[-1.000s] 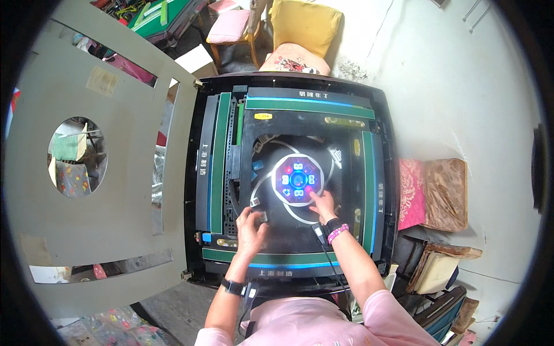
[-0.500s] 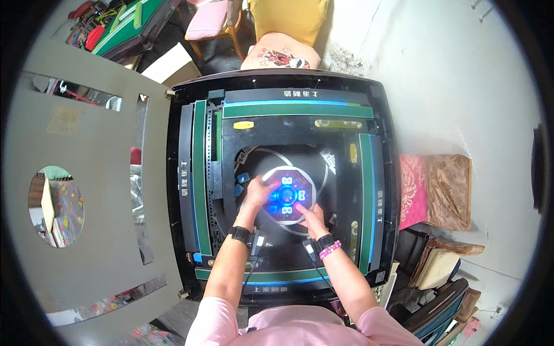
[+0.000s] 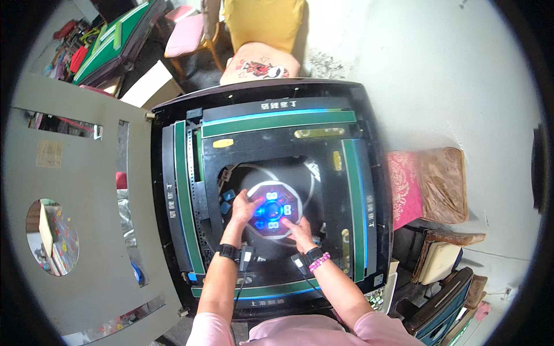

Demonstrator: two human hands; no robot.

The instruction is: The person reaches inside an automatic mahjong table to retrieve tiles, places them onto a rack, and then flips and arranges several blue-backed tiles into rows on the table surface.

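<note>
A round-to-octagonal control panel [image 3: 277,201] with a white rim, blue glow and lit displays is at the centre of an opened automatic mahjong table [image 3: 277,138]. At the panel's left edge, my left hand [image 3: 243,209] grips with the thumb over the top. My right hand [image 3: 299,232] holds the lower right edge, its thumb on the face. The fingers beneath the panel are hidden. Just left of my left hand, blue-backed mahjong tiles [image 3: 228,195] lie inside the dark central opening. Both wrists carry black straps with small devices attached.
The table's grey cover board [image 3: 86,190] with cut-outs stands at the left. A yellow chair [image 3: 262,26] is beyond the far edge. Against the right wall [image 3: 427,86] are a pink-and-brown covered seat [image 3: 441,184] and folded furniture [image 3: 441,305]. Another green-topped table [image 3: 109,43] is far left.
My view has shifted, so the table and surroundings appear further left and lower. Both hands keep their grip on the panel, which stays over the central opening.
</note>
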